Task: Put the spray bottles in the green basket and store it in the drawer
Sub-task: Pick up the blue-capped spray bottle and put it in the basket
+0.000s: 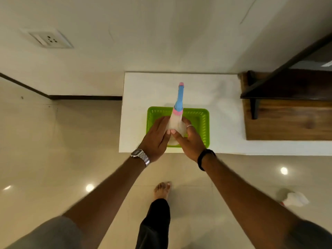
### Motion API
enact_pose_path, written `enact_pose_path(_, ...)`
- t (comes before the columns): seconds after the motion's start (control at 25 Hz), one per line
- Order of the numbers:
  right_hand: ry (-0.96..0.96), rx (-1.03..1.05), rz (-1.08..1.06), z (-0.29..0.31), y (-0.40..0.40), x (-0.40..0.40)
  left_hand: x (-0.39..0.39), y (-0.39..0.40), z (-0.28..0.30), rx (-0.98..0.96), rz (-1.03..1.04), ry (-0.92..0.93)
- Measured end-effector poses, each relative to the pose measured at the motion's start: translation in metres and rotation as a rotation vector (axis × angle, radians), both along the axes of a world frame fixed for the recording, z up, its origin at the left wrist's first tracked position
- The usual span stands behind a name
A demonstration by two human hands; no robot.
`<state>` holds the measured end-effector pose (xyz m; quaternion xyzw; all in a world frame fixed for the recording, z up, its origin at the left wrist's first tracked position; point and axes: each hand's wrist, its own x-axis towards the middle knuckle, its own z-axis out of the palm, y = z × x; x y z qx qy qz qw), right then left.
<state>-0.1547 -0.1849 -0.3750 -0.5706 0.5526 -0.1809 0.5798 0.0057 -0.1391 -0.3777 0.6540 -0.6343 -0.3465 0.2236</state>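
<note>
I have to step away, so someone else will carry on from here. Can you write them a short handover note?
Left hand and right hand: both clasp the translucent spray bottle with the blue-and-pink nozzle, held over the green plastic slotted basket.
The basket sits on the white tabletop.
A white object, possibly another bottle, lies on the floor to the right, too blurred to tell.
Done: nothing visibly stored yet.
Left: set this bottle in, gather any others, store the basket in the drawer, which is not in view.

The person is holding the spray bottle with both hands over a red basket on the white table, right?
Not quite. The basket is green, not red, as the head view shows. The rest is right: the left hand and right hand both hold the spray bottle over it, on the white table.
</note>
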Motion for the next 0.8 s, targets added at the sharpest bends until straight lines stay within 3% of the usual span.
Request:
enact_pose_path(0.28,-0.009,0.007,-0.025,-0.084,-0.025,0.045,0.056,-0.016,-0.068,0.011,-0.053,-0.416)
enact_pose_path(0.8,0.081,-0.193,0.084,-0.112,-0.038,0.065,0.054,-0.024,-0.108,0.047,0.032,-0.454)
